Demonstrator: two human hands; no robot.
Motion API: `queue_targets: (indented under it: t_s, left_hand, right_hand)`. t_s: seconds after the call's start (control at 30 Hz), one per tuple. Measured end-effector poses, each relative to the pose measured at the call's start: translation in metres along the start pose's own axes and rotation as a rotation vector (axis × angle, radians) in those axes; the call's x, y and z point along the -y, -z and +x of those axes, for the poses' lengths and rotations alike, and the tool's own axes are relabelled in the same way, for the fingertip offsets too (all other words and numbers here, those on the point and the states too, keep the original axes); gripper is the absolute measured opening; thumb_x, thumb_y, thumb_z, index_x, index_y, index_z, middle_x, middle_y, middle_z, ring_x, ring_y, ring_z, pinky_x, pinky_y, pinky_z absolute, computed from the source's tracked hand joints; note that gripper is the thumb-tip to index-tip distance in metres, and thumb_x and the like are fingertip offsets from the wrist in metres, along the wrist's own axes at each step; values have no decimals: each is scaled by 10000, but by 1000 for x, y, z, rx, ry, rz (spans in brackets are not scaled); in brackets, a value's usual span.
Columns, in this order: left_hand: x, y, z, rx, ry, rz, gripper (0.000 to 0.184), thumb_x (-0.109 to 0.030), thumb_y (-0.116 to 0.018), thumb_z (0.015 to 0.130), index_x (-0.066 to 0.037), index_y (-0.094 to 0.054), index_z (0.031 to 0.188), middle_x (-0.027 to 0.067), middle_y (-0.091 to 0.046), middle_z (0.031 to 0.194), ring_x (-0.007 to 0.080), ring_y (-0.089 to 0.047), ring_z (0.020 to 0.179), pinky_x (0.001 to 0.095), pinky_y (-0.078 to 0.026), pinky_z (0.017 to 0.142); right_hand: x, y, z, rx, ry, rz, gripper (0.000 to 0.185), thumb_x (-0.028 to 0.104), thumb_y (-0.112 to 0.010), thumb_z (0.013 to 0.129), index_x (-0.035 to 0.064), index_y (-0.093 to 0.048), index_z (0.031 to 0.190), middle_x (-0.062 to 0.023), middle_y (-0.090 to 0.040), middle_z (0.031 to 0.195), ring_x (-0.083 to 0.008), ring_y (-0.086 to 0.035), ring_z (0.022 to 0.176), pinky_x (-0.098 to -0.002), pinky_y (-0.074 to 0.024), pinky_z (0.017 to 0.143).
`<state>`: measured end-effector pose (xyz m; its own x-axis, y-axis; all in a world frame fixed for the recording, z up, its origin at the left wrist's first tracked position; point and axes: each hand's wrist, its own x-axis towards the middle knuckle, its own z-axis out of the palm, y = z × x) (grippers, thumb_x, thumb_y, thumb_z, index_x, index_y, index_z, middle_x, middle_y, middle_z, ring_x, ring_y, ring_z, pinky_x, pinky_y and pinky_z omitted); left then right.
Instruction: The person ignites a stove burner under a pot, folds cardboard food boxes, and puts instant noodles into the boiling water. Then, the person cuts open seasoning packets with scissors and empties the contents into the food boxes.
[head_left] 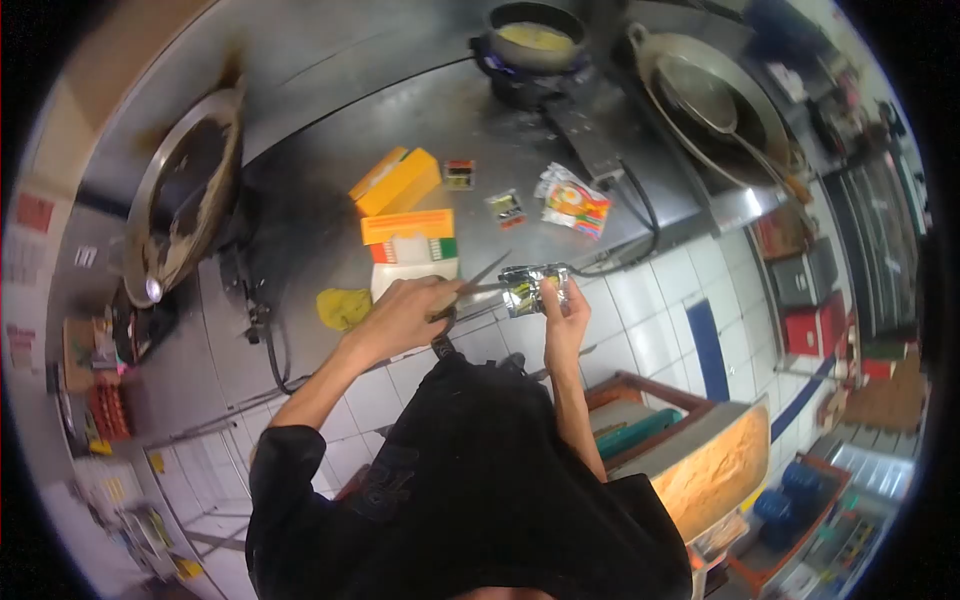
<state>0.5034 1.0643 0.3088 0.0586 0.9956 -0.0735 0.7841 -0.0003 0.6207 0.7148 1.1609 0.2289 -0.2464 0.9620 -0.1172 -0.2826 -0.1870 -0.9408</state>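
Observation:
My left hand [405,318] grips a pair of scissors [482,278] by the handles. Their blades are spread and point right, towards a shiny silver sachet [522,297] with some green-yellow print. That sachet is pinched in my right hand [562,308], just past the worktop's front edge. Whether a blade touches it, I cannot tell. Farther back on the steel worktop [330,190] lie a small dark sachet [506,208], another red-and-black sachet [460,175] and a colourful noodle packet [576,204] with silver edges.
A yellow box [396,182] and an opened carton [412,250] lie behind my left hand, beside a yellow cloth [343,309]. A pot [535,40] of yellowish contents stands at the back. Woks [180,190] flank the worktop; the right wok [655,60] holds a strainer.

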Motion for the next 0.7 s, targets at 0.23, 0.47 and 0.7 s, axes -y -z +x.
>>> queue_targets:
  t_s: [0.23,0.47,0.7]
  left_hand:
    - [47,42,-40,-102,-25,85,467,-77,-627,755,-44,-596,1220,224,-654,927,405,-633,836,459,-504,763]
    - [101,75,-85,-107,94,60,443,-56,-627,746,-91,-615,1187,186,-660,882,395,-633,777,469,-494,713]
    - [139,96,-119,-191,93,36,456,-43,-638,724,-75,-603,1177,194,-667,904,396,-630,812,463,-505,742]
  right_hand:
    - [-27,-77,8,127,-6,-66,205,162,-618,949,-16,-631,1050,-21,-654,923,-63,-561,810,-224,-451,729]
    - [-53,-151,0,226,-26,-100,266,196,-588,969,-22,-626,1116,-40,-659,972,-74,-572,852,-237,-466,757]
    - [-68,-209,-17,278,1,-156,270,200,-576,978,-21,-630,1124,-12,-646,973,-56,-549,871,-218,-439,771]
